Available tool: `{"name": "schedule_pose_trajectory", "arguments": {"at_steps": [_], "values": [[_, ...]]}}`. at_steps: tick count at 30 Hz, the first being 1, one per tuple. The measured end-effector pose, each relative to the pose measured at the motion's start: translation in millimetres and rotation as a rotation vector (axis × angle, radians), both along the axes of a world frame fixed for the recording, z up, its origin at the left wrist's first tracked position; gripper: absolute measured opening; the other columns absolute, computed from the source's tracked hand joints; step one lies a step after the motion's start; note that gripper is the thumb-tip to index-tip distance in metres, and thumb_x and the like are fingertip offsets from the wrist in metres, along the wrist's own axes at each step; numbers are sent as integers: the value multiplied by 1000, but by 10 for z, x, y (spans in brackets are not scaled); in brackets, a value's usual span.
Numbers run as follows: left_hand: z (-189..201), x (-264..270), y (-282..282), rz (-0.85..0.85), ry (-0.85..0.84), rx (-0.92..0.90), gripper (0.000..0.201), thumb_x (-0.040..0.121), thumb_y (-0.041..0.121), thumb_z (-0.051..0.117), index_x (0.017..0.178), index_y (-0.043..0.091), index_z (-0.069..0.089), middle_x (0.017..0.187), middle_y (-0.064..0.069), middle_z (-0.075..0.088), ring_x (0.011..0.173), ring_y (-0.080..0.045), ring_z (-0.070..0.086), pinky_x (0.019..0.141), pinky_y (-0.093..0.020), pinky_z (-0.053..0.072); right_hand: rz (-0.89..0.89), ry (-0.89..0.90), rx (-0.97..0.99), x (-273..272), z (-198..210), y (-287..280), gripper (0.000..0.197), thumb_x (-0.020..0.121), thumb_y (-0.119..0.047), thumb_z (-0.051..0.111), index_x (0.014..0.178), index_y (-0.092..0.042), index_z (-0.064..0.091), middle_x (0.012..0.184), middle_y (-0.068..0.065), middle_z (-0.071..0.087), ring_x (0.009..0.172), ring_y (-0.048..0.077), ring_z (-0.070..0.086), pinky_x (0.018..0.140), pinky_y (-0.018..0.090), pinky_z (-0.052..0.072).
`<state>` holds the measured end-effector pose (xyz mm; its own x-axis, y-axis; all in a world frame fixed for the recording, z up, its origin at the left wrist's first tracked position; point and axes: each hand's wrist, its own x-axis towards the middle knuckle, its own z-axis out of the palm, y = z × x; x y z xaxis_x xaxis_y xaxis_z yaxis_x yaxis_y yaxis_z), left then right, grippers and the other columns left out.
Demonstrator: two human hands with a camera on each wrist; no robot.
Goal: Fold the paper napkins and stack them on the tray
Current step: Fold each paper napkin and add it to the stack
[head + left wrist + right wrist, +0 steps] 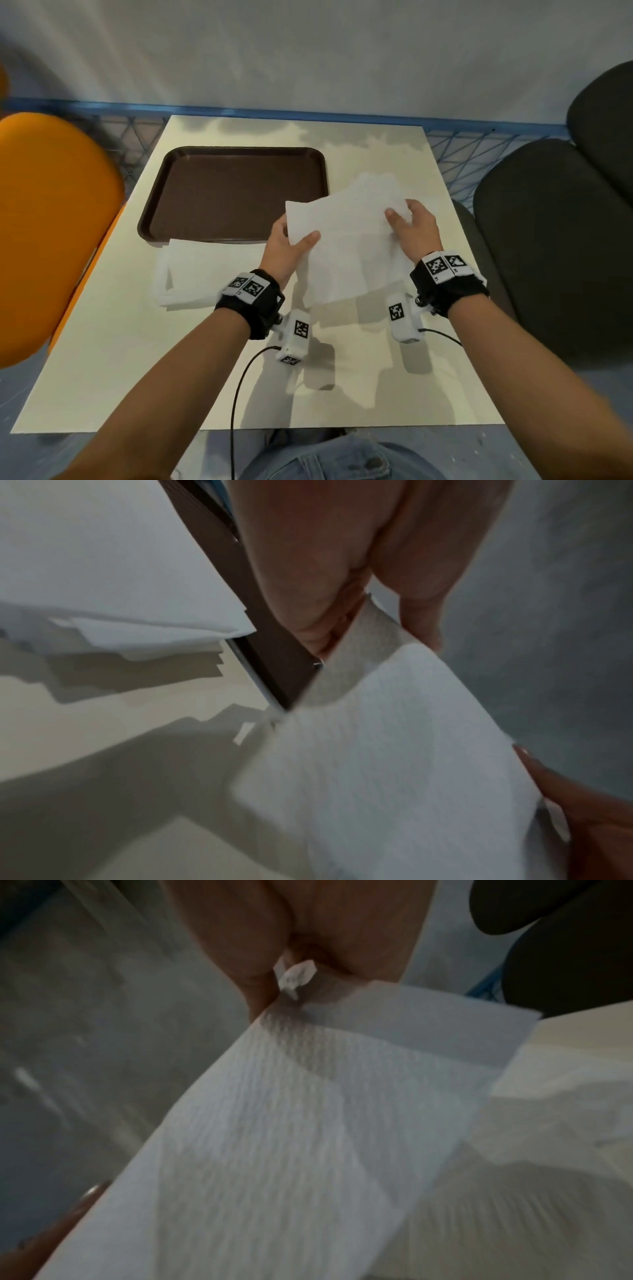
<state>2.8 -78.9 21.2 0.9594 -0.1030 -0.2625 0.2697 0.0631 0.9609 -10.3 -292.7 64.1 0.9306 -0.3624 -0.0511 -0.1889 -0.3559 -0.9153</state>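
Observation:
I hold a white paper napkin (342, 222) up above the table, spread between both hands. My left hand (291, 245) pinches its near-left corner, thumb on top. My right hand (409, 224) pinches its right edge. In the wrist views the napkin (394, 764) (274, 1137) hangs from the pinching fingers (421, 607) (260, 969). Under it lies a loose pile of unfolded napkins (373, 185). The brown tray (178, 192) sits at the back left with nothing on it. A flat pile of white napkins (205, 270) lies in front of the tray.
The cream table (137, 377) has bare surface at the front. An orange chair (51, 222) stands at the left, dark chairs (555, 240) at the right. A cable (239, 383) runs from the left wrist camera toward my lap.

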Motion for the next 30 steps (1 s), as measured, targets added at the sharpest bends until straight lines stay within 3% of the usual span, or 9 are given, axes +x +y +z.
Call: {"name": "schedule_pose_trajectory", "arguments": {"at_steps": [3, 5, 8, 10, 14, 19, 22, 24, 30], "values": [[-46, -23, 55, 53, -4, 74, 84, 85, 16, 69, 149, 19, 14, 103, 6, 63, 87, -2, 63, 69, -17, 53, 7, 63, 32, -76, -67, -25, 57, 89, -31, 61, 139, -21, 36, 120, 5, 51, 113, 17, 51, 88, 19, 35], [-68, -43, 96, 44, -19, 87, 93, 84, 16, 70, 150, 25, 6, 92, 5, 66, 78, -2, 65, 67, -18, 54, 69, 58, 81, -106, -86, -44, 68, 84, -27, 68, 141, -29, 30, 109, 4, 57, 98, 15, 58, 85, 21, 43], [-53, -44, 187, -38, -96, 115, 95, 76, 11, 77, 146, 36, 18, 125, 4, 55, 108, -5, 56, 95, -23, 47, 223, 5, 36, -118, -96, -90, 63, 77, -9, 74, 131, -27, 47, 86, -6, 61, 73, -1, 58, 70, 12, 46], [-15, -42, 234, -158, -177, 221, 85, 72, 6, 80, 138, 37, 36, 133, 18, 42, 118, 2, 41, 97, -9, 34, 298, 4, -26, -104, -110, -123, 42, 75, -4, 74, 110, -25, 63, 85, -13, 60, 75, 1, 55, 73, 13, 43], [56, -73, 244, -221, -195, 363, 30, 80, 12, 73, 108, 21, 68, 94, 10, 58, 83, 3, 52, 83, -10, 43, 310, 11, -201, -78, -184, -177, 16, 76, -17, 76, 87, -26, 71, 88, -13, 59, 95, 17, 55, 84, 23, 43], [-92, -25, 279, -168, -191, 635, 6, 76, 43, 74, 76, 38, 70, 113, 18, 48, 115, -6, 33, 101, -27, 25, 218, -30, -248, -123, -226, -224, 7, 75, -21, 76, 81, -17, 73, 99, -8, 54, 100, 10, 45, 83, 20, 33], [-119, -41, 232, -253, -118, 504, 16, 85, 37, 67, 79, 23, 71, 91, 12, 62, 89, -5, 56, 84, -23, 38, 239, 102, -186, -161, -288, -249, 6, 83, -25, 68, 78, -24, 68, 75, -1, 61, 73, 17, 52, 70, 28, 42], [-152, -71, 170, -275, -119, 544, 22, 89, 35, 63, 82, 15, 70, 81, 5, 65, 76, -7, 57, 71, -22, 41, 231, 173, -225, -192, -375, -242, 7, 86, -26, 65, 83, -21, 69, 74, 1, 60, 72, 19, 51, 66, 25, 40], [-483, -182, -1, -392, -95, 910, 24, 92, 24, 57, 114, 17, 62, 115, -4, 64, 101, -21, 57, 83, -25, 42, 230, 328, -360, -391, -800, -190, 19, 89, -15, 60, 107, -12, 66, 111, 8, 65, 101, 21, 56, 81, 21, 37]]}}
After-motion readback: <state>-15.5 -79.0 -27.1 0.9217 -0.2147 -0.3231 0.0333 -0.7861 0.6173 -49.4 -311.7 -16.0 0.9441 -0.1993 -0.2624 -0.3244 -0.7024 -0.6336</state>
